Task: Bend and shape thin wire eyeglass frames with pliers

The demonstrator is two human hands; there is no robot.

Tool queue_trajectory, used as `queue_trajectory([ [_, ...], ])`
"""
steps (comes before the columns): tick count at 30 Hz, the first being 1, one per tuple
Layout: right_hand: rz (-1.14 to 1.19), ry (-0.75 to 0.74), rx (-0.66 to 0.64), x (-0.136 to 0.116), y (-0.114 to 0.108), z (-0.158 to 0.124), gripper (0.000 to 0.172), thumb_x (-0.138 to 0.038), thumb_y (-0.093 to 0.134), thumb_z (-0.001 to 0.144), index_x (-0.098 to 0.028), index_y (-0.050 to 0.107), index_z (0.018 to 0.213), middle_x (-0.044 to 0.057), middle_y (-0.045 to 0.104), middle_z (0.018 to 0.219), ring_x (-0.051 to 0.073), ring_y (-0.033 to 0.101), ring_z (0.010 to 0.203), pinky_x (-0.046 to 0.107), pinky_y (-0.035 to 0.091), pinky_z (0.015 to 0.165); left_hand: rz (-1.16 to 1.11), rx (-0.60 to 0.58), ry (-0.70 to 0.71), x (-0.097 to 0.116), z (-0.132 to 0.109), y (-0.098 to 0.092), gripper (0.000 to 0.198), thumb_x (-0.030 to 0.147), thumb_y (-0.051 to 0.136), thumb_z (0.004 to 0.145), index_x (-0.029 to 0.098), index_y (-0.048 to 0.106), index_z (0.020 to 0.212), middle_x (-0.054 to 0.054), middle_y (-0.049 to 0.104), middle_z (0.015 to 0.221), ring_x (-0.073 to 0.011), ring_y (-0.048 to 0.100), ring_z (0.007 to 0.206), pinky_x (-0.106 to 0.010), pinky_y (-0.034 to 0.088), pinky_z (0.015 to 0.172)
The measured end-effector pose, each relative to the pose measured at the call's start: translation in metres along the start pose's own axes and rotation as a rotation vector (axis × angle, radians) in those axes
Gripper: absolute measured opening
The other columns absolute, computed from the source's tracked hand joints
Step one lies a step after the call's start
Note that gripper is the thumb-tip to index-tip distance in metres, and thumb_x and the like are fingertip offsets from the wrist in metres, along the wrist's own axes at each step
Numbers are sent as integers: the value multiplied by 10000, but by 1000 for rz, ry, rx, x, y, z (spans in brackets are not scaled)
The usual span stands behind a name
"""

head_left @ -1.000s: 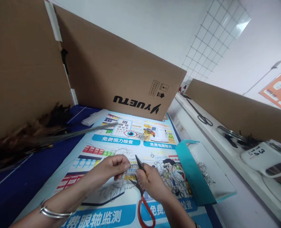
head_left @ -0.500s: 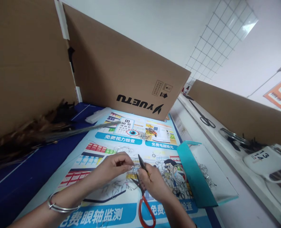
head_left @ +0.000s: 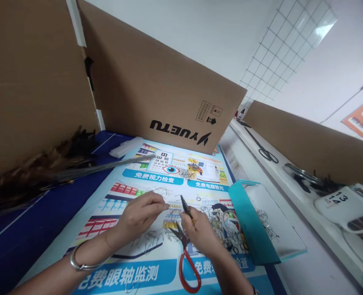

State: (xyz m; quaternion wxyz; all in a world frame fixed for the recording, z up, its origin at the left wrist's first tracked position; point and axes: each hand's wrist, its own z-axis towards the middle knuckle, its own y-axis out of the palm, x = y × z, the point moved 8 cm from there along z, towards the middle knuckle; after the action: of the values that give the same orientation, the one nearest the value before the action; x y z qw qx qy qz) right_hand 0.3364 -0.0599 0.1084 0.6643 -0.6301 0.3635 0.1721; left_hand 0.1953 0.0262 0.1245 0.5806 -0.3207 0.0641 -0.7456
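My left hand [head_left: 141, 214], with a silver bangle on its wrist, pinches a thin wire piece [head_left: 169, 208] between thumb and fingers over a printed poster [head_left: 157, 180]. My right hand [head_left: 200, 231] is closed around small dark-tipped pliers [head_left: 186, 207] whose tip points up toward the wire. Red-handled scissors [head_left: 187, 266] lie under my right wrist, blades toward the hands. Several loose wire loops [head_left: 221, 229] are scattered on the poster right of my hands.
A teal-edged white tray [head_left: 249, 221] with wire bits lies to the right. Cardboard panels [head_left: 157, 90] stand behind and left. A feather duster [head_left: 37, 172] lies on the blue cloth at left. Black scissors [head_left: 261, 147] and a white mug [head_left: 344, 207] rest on the right ledge.
Both hands have shifted slightly lower and closer together; the left fingers stretch further toward the pliers' tip. The view has tilted a little.
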Motion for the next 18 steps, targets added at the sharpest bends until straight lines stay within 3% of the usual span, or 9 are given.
queue_trajectory([
  [8,-72,-7,6,-2,1,2,238,-349,375,932,-196,502,800,6,580,659,139,549,584,206,307,504,-113,0,-190,-15,-1,6,141,81,559,858,182,634,924,-56,662,881,-168,624,854,-282,517,745],
  [14,-169,12,82,2,0,3,240,-341,385,933,-192,515,798,21,598,663,151,566,595,213,291,509,-54,-13,-206,-14,-14,4,200,96,544,848,203,648,982,-60,697,942,-192,636,917,-319,498,842],
  [18,-247,28,108,5,1,4,233,-327,388,933,-189,543,828,36,623,686,163,576,606,222,293,520,-127,-67,-386,-13,-15,4,150,169,528,861,202,635,962,-62,683,945,-205,628,898,-312,488,816],
])
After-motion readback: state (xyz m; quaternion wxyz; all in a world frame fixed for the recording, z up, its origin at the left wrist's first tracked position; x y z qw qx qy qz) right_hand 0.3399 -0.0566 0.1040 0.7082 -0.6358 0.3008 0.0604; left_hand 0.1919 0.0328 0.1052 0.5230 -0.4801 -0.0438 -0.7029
